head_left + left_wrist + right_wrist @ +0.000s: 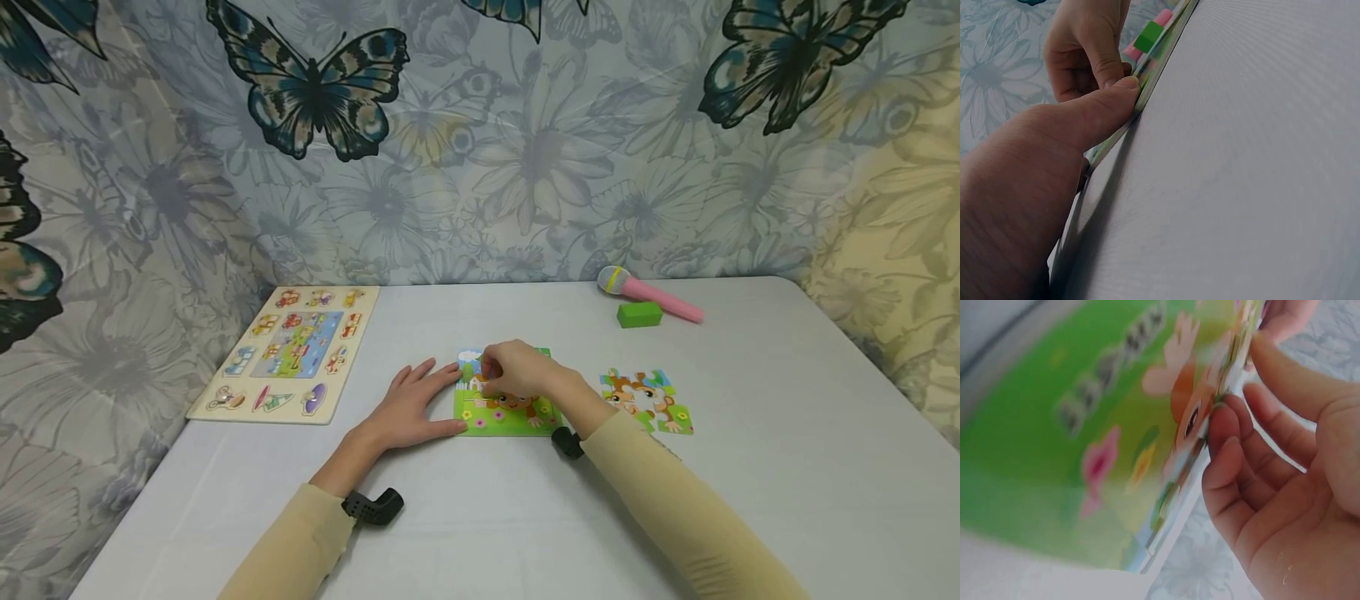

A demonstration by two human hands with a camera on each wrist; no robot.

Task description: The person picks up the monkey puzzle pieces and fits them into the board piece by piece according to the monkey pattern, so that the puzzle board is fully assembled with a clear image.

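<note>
A jigsaw puzzle board [480, 428] with a green lower border lies mid-table; a brown monkey picture shows on it. My left hand [408, 410] has its fingers spread at the board's left side, with the thumb on its near left corner. Over the board, my right hand [521, 371] bends its fingers down and pinches a puzzle piece [1235, 372], mostly hidden by the fingers. In the right wrist view, thumb and fingertips stand on either side of that piece, close against the board. Loose monkey puzzle pieces [643, 398] lie right of the board, partly behind my right forearm.
A wooden picture board [347, 367] with vehicle and toy pictures lies at the left. Toward the back right are a green block [640, 315] and a pink toy microphone [660, 300]. A butterfly-patterned cloth [540, 158] hangs behind the white table [480, 525].
</note>
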